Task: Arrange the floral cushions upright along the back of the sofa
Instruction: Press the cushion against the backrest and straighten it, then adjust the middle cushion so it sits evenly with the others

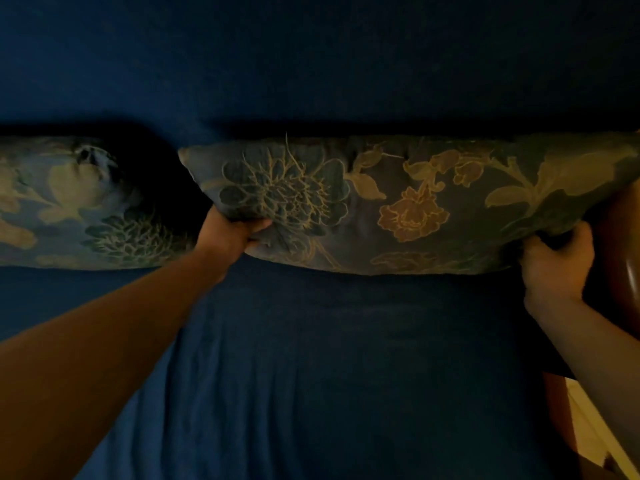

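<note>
A floral cushion [408,206], blue-grey with gold and rust flowers, stands on its long edge against the dark blue sofa back [311,64]. My left hand [232,233] grips its lower left corner. My right hand [554,261] grips its lower right corner. A second floral cushion [79,206] stands against the sofa back to the left, apart from the first by a dark gap. Its left end runs out of view.
The dark blue sofa seat [329,358] spreads below the cushions, its cover slightly wrinkled. A brown wooden armrest [620,244] rises at the right edge. Pale floor [602,431] shows at the lower right. The room is dim.
</note>
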